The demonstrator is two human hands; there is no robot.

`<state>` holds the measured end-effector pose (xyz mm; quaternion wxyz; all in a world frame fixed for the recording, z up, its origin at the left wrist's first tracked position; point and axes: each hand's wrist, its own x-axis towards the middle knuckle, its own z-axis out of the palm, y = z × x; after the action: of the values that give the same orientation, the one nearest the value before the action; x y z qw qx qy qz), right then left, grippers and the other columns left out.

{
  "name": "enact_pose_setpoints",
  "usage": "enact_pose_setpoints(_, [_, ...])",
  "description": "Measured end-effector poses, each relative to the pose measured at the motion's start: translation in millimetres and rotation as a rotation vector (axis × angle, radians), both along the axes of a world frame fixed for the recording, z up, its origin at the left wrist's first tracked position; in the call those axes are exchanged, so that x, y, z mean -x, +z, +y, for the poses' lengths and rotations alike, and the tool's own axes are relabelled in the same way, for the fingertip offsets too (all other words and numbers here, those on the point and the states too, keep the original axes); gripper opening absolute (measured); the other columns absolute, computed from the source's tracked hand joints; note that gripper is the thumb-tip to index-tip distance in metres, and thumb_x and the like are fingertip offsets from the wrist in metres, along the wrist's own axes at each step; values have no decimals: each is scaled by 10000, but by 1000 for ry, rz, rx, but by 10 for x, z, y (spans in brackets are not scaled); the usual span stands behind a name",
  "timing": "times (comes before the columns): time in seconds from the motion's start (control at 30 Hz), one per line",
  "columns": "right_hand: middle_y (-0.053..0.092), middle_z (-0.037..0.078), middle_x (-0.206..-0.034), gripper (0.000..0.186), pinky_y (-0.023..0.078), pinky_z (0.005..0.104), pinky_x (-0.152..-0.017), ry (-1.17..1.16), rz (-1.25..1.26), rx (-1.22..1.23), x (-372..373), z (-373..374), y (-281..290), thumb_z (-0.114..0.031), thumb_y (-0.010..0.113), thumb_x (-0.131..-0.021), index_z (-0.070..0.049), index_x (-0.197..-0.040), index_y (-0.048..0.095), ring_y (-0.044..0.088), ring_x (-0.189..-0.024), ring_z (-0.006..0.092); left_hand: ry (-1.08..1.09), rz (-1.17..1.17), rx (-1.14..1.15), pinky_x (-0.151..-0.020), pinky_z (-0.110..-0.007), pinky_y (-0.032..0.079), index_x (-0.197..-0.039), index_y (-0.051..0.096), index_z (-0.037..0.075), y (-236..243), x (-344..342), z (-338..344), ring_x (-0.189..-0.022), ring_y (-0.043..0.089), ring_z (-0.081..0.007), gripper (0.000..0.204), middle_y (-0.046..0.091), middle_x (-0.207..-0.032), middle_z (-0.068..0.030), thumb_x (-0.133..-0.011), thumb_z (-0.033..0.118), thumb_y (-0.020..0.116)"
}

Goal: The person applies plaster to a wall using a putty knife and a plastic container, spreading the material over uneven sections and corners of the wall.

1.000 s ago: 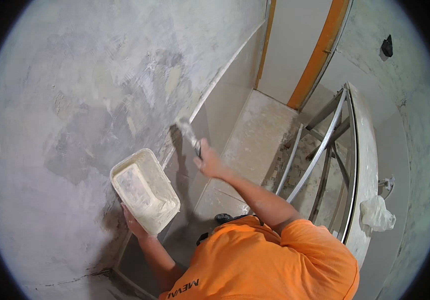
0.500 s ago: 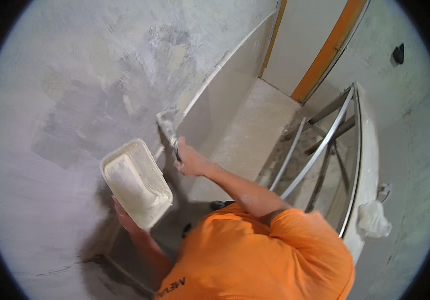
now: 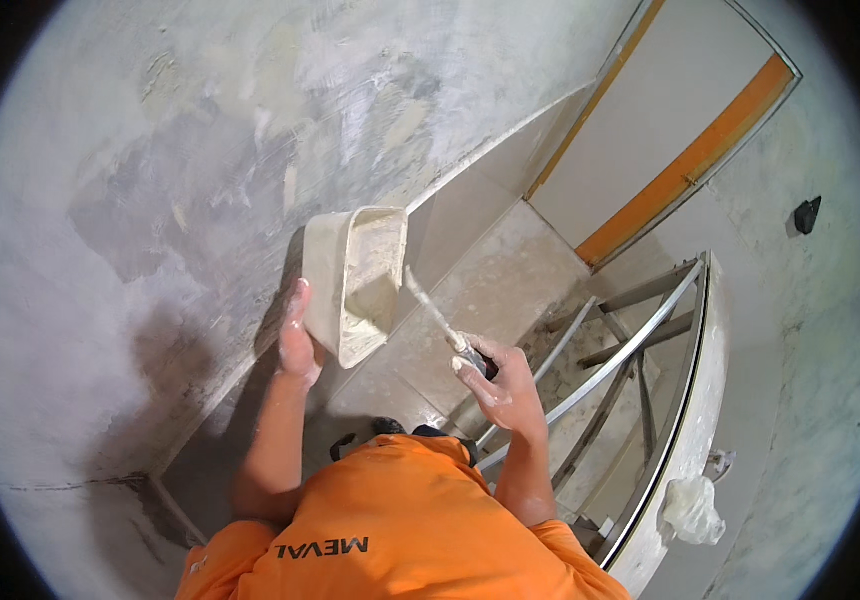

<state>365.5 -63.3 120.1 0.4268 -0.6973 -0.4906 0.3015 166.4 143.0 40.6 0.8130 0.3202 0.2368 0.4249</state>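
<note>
you are in a bare, half-finished room: a mottled grey wall (image 3: 200,120) fills the left, a dusty floor (image 3: 495,275) lies past its lower edge, and a metal frame (image 3: 650,340) stands to the right. out in front of you, beside the wall's lower edge, your left hand (image 3: 298,340) is clasped on the pale tub (image 3: 325,280), gripping it from its left side; some of those fingers are out of sight. the tub is tipped, its open side facing right, with creamy paste (image 3: 375,305) inside. your right hand (image 3: 505,385) is wrapped round the handle of the scraper (image 3: 435,318), whose blade tip is by the tub's right rim; whether they touch, you cannot tell from here.

this looks like loading or cleaning the blade. keep the tub firm and angled so the paste cannot slump out over the rim. draw the blade flat along an edge, wipe both faces, and carry only a modest, even bead. hold the wrist loose, the handle snug.
</note>
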Motion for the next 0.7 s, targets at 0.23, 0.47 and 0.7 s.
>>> enact_pose_setpoints(0.23, [669,236,-999,374,508,450,-734,31,-311,-60,180,-62,-17,-111,677,-868,-73,-1239,641,619,-833,443,-35,35,-101,-1101,-346,346,-1417,455,38,-35,-285,44,-1286,482,-196,491,551,-1342,-92,-1039,353,448])
enact_pose_setpoints(0.47, [656,238,-906,334,499,432,-668,94,-169,43,114,-142,-172,-99,631,-884,-75,-1216,647,603,-740,420,14,294,-184,-1154,-345,275,-1491,339,-38,40,-577,63,-1382,396,-221,647,435,-1495,-123,-1033,398,475])
enact_pose_setpoints(0.7, [627,57,-758,417,393,237,-526,156,546,59,-184,-293,-240,-30,552,-871,-6,-1283,615,498,-569,97,0,336,63,-1102,-389,374,-1484,373,-8,94,-530,32,-1340,472,-267,701,473,-1477,-137,-1016,504,470])
